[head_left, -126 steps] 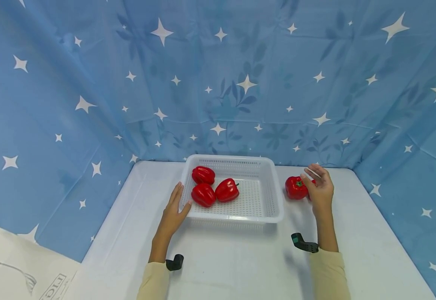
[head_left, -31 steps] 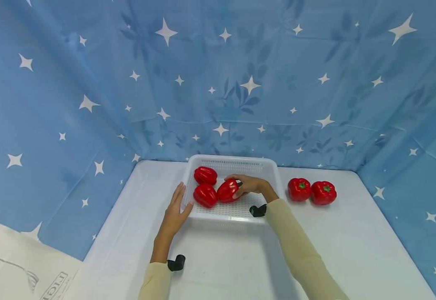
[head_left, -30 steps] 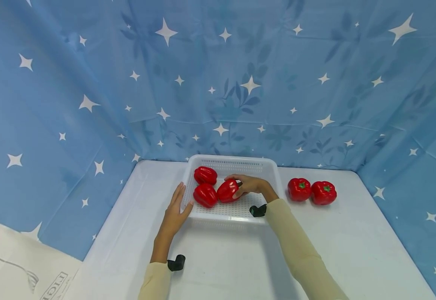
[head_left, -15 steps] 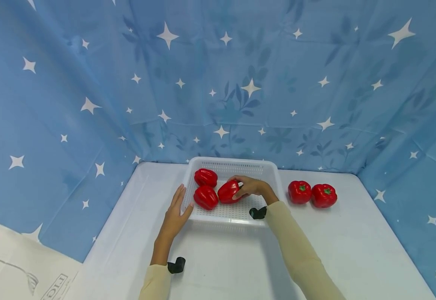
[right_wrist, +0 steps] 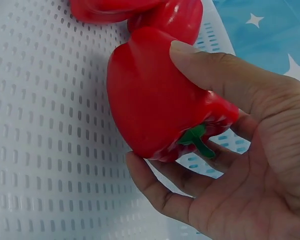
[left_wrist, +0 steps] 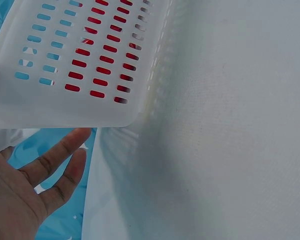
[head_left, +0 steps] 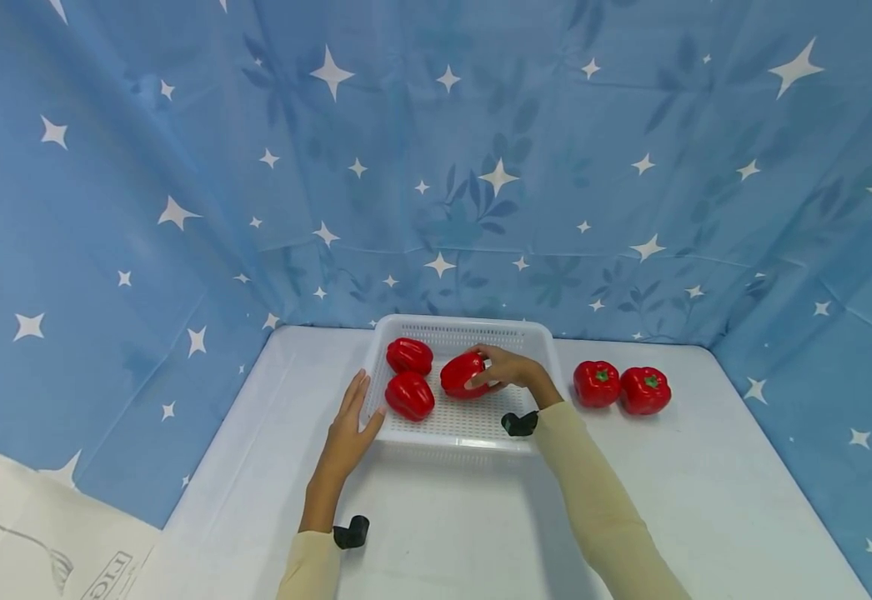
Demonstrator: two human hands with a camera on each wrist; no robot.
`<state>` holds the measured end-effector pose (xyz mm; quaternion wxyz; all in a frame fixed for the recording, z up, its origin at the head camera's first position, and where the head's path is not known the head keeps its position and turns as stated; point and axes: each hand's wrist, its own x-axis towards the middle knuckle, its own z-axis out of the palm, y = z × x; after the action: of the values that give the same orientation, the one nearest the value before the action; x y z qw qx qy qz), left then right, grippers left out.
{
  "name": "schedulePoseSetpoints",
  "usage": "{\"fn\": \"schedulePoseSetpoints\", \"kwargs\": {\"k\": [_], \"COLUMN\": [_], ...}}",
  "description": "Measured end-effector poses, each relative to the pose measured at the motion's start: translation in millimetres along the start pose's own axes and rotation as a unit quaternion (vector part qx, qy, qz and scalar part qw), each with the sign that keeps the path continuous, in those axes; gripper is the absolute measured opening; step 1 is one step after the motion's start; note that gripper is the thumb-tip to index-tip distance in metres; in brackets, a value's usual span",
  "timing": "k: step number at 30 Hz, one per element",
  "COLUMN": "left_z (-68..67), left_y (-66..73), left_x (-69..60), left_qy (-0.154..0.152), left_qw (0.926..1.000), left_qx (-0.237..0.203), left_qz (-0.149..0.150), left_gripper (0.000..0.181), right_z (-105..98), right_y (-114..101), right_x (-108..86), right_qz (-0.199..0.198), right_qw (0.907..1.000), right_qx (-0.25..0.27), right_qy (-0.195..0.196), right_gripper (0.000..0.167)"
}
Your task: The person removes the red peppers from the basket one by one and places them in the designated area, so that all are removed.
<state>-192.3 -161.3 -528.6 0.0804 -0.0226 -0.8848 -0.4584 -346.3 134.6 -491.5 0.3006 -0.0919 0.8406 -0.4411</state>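
Note:
In the basket my right hand [head_left: 513, 369] grips a red bell pepper [head_left: 460, 377]. The right wrist view shows the thumb of that hand [right_wrist: 262, 165] on one side of the pepper [right_wrist: 150, 95] and fingertips on the other, the green stem facing the palm. Two more red bell peppers, one behind [head_left: 409, 357] and one in front [head_left: 409, 396], lie in the left part of the white perforated basket [head_left: 466, 444]. My left hand [head_left: 344, 440] lies along the basket's left side with straight fingers; its wrist view shows the hand [left_wrist: 25, 200] partly, next to the basket wall [left_wrist: 60, 112].
Two red bell peppers, a left one [head_left: 596, 384] and a right one [head_left: 645, 391], stand side by side on the white table [head_left: 436, 533], right of the basket. A blue star-patterned curtain [head_left: 436, 208] hangs behind the table and along both sides.
Some four seconds ago my right hand was by the two peppers on the right. Since half a second ago the gripped pepper has shifted slightly right, away from the other two. The left hand stays put.

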Motion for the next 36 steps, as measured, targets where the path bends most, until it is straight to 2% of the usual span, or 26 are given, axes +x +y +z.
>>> {"fn": "schedulePoseSetpoints", "kwargs": {"k": [6, 12, 26, 31, 36], "left_z": [-0.7, -0.2, 0.8, 1.1, -0.3], "left_y": [1.0, -0.1, -3.4, -3.5, -2.2], "left_x": [0.4, 0.5, 1.4, 1.9, 1.1], "left_qy": [-0.003, 0.001, 0.000, -0.002, -0.002], "left_qw": [1.0000, 1.0000, 1.0000, 1.0000, 1.0000], "left_qx": [0.004, 0.006, 0.007, 0.008, 0.004], "left_qz": [-0.003, 0.004, 0.007, 0.005, 0.008], "left_gripper": [0.071, 0.070, 0.069, 0.069, 0.070], "right_z": [-4, -8, -15, -18, -20], "right_y": [-1, -2, 2, 5, 6], "right_x": [-5.8, -14.5, -25.9, -28.4, -31.8], "right_qz": [-0.011, -0.025, -0.047, -0.071, -0.091], "right_qw": [0.9998, 0.9995, 0.9964, 0.9929, 0.9898], "right_qx": [0.012, -0.001, 0.030, 0.044, 0.069], "right_qy": [0.007, 0.020, 0.064, 0.085, 0.086], "right_gripper": [0.080, 0.086, 0.088, 0.086, 0.083]}}
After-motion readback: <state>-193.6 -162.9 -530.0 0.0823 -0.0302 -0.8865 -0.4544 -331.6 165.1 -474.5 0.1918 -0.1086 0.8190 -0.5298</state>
